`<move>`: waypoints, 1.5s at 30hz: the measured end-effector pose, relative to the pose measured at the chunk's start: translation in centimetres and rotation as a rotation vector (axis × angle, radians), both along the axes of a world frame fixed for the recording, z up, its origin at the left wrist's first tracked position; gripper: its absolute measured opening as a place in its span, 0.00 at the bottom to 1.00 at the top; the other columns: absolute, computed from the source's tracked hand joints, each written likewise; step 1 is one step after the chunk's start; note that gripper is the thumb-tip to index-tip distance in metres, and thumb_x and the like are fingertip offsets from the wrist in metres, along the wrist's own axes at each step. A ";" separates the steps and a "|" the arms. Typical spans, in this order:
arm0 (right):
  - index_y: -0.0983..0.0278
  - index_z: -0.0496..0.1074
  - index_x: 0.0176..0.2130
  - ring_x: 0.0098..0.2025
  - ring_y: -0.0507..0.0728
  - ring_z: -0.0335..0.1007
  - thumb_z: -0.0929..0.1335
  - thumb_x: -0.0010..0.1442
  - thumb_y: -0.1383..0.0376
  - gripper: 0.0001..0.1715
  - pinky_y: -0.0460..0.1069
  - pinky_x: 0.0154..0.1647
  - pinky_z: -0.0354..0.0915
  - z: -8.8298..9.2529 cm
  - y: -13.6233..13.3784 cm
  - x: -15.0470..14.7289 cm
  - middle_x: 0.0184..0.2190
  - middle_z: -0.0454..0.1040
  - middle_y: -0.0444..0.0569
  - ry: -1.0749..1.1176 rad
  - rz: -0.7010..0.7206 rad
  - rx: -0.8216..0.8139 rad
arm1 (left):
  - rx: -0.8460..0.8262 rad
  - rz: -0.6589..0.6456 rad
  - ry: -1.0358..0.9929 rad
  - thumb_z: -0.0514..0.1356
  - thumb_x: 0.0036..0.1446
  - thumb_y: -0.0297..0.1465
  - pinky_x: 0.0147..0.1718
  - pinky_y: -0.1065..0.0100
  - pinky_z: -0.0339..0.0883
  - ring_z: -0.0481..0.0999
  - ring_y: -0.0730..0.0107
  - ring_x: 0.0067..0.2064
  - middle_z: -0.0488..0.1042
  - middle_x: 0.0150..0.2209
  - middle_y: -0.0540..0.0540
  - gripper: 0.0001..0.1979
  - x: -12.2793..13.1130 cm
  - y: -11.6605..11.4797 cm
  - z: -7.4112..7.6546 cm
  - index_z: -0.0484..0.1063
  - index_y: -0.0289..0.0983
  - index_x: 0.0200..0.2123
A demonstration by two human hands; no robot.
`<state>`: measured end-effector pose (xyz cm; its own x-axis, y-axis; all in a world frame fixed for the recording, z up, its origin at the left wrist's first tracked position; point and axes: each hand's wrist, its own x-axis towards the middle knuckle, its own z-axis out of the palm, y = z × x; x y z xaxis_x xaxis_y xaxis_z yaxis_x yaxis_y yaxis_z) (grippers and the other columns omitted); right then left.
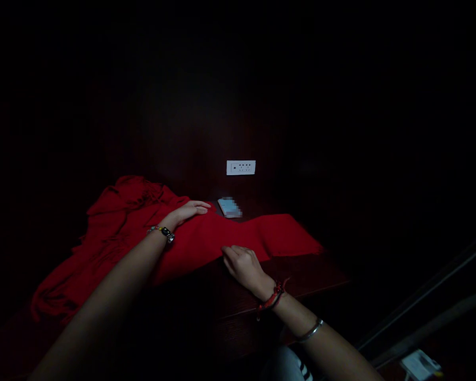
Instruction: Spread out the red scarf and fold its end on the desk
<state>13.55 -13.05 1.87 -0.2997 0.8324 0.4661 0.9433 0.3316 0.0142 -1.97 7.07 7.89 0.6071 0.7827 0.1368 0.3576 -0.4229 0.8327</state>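
Observation:
A red fringed scarf (218, 233) lies across a dark wooden surface, bunched and wrinkled on the left and flatter towards the right, where a part looks folded over. My left hand (189, 211) rests on the scarf near its far edge, fingers stretched out to the right. At the near edge, my right hand (241, 263) has its fingers curled and closed on the cloth. Its fingertips are partly hidden. Beyond the scarf, close to my left hand, lies a pale, flat object (229, 207), partly pixelated, that resembles a phone.
A white socket panel (241, 168) is set in the dark wall behind. The wooden surface (301, 275) ends at a front edge near me. At the lower right, a white object (420, 365) sits below a diagonal rail. Most of the surroundings are too dark to make out.

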 end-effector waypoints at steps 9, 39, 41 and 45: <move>0.65 0.64 0.46 0.32 0.53 0.66 0.56 0.61 0.68 0.15 0.45 0.32 0.57 7.4 -0.9 6.4 0.33 0.70 0.51 -0.046 -0.096 0.074 | -0.292 -0.034 -0.300 0.59 0.45 0.26 0.39 0.63 0.66 0.73 0.67 0.37 0.74 0.37 0.46 0.18 8.0 -0.9 5.0 0.68 0.36 0.44; 0.67 0.70 0.38 0.33 0.53 0.69 0.60 0.57 0.67 0.12 0.43 0.28 0.56 0.4 -3.2 21.7 0.30 0.73 0.52 0.548 -0.762 -0.045 | 0.345 -0.015 0.209 0.52 0.53 0.38 0.52 0.60 0.51 0.57 0.56 0.56 0.59 0.55 0.36 0.26 25.6 -2.6 -1.5 0.58 0.31 0.53; 0.66 0.69 0.39 0.33 0.53 0.69 0.60 0.56 0.67 0.12 0.43 0.28 0.56 0.1 -3.1 21.9 0.31 0.73 0.52 0.532 -0.762 -0.050 | 0.372 0.002 0.288 0.51 0.53 0.40 0.52 0.57 0.50 0.57 0.54 0.56 0.58 0.55 0.35 0.27 23.1 -2.5 -2.8 0.58 0.32 0.53; 0.66 0.68 0.41 0.32 0.53 0.69 0.61 0.55 0.68 0.13 0.43 0.26 0.55 0.3 -2.8 22.1 0.31 0.73 0.52 0.507 -0.765 -0.080 | 0.357 0.023 0.422 0.49 0.52 0.42 0.51 0.57 0.52 0.60 0.52 0.54 0.61 0.53 0.31 0.29 17.4 -1.8 -4.7 0.60 0.26 0.50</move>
<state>35.68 -15.85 2.19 0.5700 0.7552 0.3238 0.7931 -0.4028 -0.4569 15.44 5.29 3.20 0.6497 0.7464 0.1442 0.6421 -0.6403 0.4215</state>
